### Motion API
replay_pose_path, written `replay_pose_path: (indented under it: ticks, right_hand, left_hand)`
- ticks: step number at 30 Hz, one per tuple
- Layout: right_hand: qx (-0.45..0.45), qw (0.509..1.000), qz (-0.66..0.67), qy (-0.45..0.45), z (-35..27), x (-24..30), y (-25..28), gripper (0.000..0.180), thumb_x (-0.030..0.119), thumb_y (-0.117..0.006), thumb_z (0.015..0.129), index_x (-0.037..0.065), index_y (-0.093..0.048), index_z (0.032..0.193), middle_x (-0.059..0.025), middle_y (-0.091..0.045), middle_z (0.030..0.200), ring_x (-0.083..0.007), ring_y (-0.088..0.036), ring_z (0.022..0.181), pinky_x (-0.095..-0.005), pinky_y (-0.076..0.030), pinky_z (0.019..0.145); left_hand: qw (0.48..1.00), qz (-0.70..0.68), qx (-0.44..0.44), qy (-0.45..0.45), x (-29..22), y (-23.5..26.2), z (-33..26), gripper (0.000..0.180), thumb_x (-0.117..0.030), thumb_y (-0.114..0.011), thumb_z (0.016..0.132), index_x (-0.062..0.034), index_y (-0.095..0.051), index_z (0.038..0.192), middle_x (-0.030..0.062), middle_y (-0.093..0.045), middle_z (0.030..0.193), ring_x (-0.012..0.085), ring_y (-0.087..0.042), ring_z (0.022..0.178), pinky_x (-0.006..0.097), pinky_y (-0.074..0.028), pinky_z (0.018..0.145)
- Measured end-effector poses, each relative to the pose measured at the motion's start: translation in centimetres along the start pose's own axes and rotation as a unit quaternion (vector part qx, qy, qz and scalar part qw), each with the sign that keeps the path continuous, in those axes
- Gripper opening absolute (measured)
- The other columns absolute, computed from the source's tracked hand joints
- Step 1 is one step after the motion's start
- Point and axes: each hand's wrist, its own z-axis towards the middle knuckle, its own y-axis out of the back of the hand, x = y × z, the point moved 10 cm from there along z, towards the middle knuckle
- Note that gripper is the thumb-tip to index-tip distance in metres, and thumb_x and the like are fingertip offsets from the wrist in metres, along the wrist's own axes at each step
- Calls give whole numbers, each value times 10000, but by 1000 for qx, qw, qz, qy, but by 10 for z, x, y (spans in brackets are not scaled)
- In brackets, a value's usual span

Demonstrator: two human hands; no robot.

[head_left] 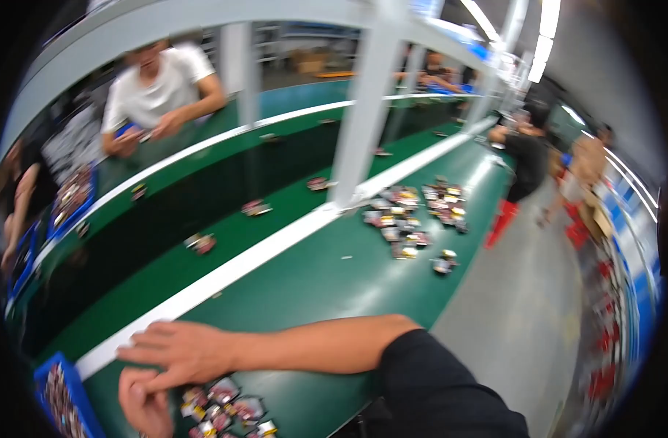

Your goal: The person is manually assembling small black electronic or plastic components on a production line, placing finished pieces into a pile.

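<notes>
Two hands are just right of the blue bin [83,398]: the right hand [182,352] spreads its fingers flat, while the left hand [145,409] has curled fingers, and I cannot tell whether they pinch anything. Slightly farther right of the bin, a pile of small parts [224,410] lies on the green tabletop [297,285]. Well apart from the bin sit other clusters [396,219].
</notes>
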Motion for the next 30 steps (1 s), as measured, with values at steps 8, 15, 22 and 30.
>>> replay_pose_path:
  ticks: [8,15,22,30]
  right_hand:
    - [24,999,41,22,21,-1,-33,547,96,-671,741,239,-561,1258,-156,-523,1391,-316,-592,1127,-413,-517,895]
    - [54,998,21,20,22,1,-36,569,90,-663,729,321,-604,1246,-106,-529,1389,-277,-597,1107,-386,-506,902]
    - [45,998,19,31,28,3,-34,409,109,-675,740,250,-689,1124,-118,-576,1319,-302,-609,1084,-406,-536,871]
    - [34,998,-25,50,27,9,-35,633,37,-651,713,338,-598,1267,-72,-549,1367,-257,-591,1086,-381,-523,879]
  left_hand:
    - [992,-30,81,95,-9,-14,-3,465,-424,-554,906,7,-581,1077,42,-557,720,85,-451,591,235,-326,522]
    - [982,-39,128,135,-8,-21,-6,447,-378,-544,880,7,-576,1104,54,-556,793,119,-482,678,256,-368,588]
    - [983,-32,164,76,-13,-22,-5,353,-280,-437,966,3,-561,1137,67,-591,788,99,-437,621,262,-338,553]
    - [983,-18,179,40,-26,-25,-6,331,-117,-375,923,52,-578,1123,74,-608,772,92,-423,607,260,-363,563]
